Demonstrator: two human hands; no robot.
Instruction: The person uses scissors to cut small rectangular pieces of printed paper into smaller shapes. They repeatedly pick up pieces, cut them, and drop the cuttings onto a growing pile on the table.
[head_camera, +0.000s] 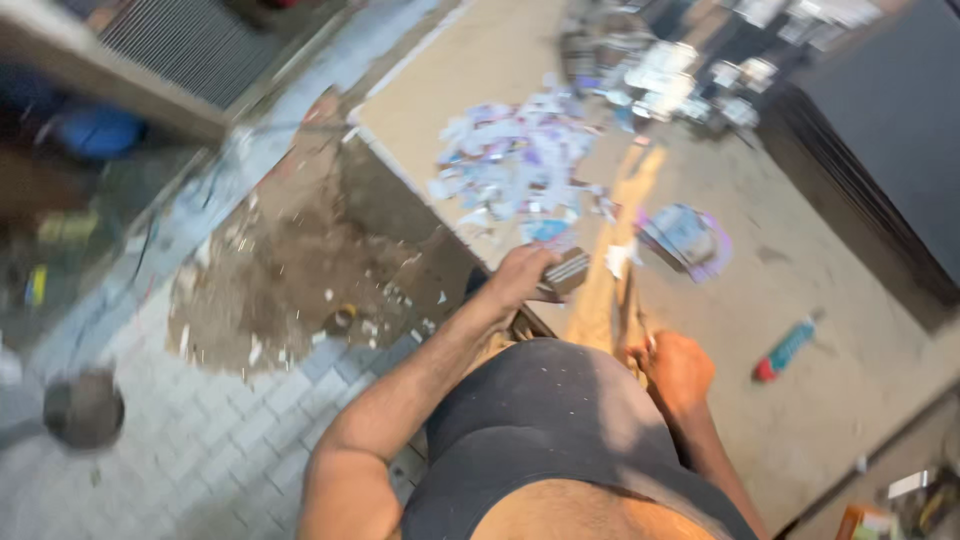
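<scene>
My left hand (520, 275) closes its grip around a small blurry block (566, 270) at the near edge of the tan surface (800, 380), my right hand (678, 368) pinches the near end of a wooden strip (612, 270) lying on it, scraps (520, 160) beyond, work apparently midway.

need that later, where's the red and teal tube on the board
In the head view the red and teal tube lies alone on the tan board, right of the right hand and below the purple-edged stack of cards.
</scene>
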